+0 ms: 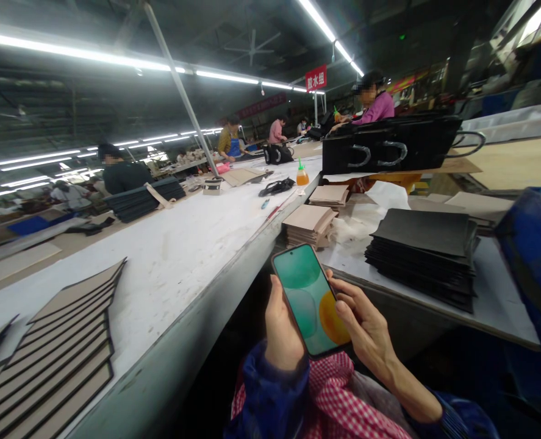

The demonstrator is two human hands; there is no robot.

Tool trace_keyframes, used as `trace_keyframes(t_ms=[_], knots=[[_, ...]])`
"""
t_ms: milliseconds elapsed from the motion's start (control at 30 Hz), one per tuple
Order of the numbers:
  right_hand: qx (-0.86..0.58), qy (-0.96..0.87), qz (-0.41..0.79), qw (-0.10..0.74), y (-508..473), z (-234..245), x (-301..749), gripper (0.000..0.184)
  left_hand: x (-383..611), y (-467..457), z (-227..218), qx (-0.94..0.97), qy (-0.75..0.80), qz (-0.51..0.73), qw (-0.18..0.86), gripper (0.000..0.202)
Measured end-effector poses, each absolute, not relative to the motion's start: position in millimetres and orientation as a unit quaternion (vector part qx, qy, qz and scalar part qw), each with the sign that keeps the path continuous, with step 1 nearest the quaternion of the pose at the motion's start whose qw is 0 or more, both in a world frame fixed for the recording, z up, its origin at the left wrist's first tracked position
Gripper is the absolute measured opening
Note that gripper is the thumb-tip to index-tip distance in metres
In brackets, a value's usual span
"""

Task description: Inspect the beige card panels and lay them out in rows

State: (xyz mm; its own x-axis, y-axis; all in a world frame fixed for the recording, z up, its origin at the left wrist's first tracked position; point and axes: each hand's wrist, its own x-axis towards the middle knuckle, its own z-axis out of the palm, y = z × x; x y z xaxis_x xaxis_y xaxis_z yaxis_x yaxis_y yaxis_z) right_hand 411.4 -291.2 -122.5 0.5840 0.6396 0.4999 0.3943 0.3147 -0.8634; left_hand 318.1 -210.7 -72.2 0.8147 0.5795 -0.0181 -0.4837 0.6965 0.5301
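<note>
A smartphone (309, 299) with a lit green and orange screen is held upright over my lap. My left hand (280, 326) wraps its left edge and back, thumb along the side. My right hand (364, 326) grips the phone's right edge, its fingers curled against the screen side. Both hands sit low between the long white table (183, 256) and the side bench (494, 299). Blue sleeves and a red checked apron (338, 396) lie below the phone.
Fanned brown card sheets with black edges (64, 341) lie at the near left of the table. A black stack (423, 250) and tan card stacks (309, 222) sit on the bench. A glue bottle (302, 175), black bags (389, 143) and several seated workers are farther back.
</note>
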Motion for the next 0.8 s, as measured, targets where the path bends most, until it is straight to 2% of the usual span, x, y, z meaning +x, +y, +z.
trace_keyframes(t_ms=[433, 800], knots=[[-0.579, -0.444, 0.077, 0.679, -291.0, -123.9, 411.8, 0.036, 317.7, -211.0, -70.6, 0.232, 0.075, 0.285, 0.927, 0.069], [-0.604, -0.467, 0.048, 0.645, -292.3, -124.9, 414.9, 0.034, 319.0, -211.9, -70.4, 0.232, 0.106, 0.295, 0.921, 0.065]])
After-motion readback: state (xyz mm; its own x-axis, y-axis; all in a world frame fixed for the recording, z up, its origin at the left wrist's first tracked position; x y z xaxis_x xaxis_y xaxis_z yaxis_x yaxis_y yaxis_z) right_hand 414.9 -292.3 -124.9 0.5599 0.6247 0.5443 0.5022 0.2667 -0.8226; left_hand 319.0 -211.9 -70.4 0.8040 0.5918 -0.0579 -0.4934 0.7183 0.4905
